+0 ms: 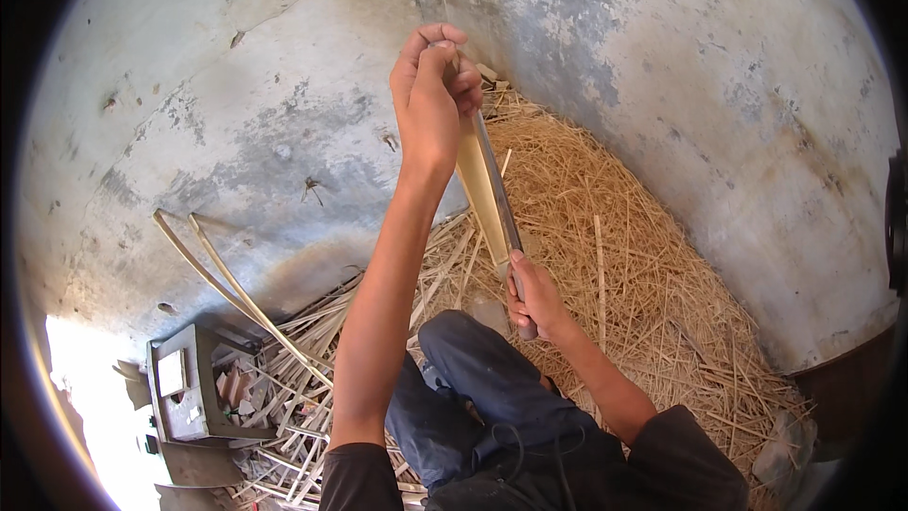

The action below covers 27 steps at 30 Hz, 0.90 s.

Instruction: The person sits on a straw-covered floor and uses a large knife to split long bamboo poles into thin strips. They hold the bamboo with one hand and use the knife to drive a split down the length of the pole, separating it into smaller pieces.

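R hand (536, 298) grips long, yellowish, dk-edged tool (484, 191), L hand (427, 99) curled round far end.

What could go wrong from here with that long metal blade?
The left hand is closed near the far end of the blade, so a slip might cut it. The pale strip alongside could splinter or spring if it is stressed. Loose shavings heaped around the person might slide underfoot.
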Tool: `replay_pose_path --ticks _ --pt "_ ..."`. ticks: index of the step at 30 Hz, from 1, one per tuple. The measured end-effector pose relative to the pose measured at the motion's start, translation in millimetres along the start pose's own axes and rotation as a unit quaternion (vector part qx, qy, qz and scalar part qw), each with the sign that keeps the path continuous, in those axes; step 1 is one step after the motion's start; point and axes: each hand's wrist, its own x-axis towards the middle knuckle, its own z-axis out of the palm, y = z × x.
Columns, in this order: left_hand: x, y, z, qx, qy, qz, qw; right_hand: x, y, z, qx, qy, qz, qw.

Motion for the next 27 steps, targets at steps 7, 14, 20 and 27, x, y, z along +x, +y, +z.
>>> replay_pose_path --ticks 7,14,20,27 --pt "-2 5 -7 -0.007 0.012 -0.006 1.0 21 126 -74 -0.002 0.091 0.161 0.983" --pt "-4 5 -16 0.012 0.015 0.004 1.0 20 125 -88 -0.019 0.05 0.193 0.98" --pt "-10 9 -11 0.023 0.024 0.004 0.999 18 140 -77 -0.056 0.1 0.145 0.983" --pt "-10 12 -22 0.007 0.025 -0.003 1.0 29 71 -48 -0.164 0.011 0.04 0.986"
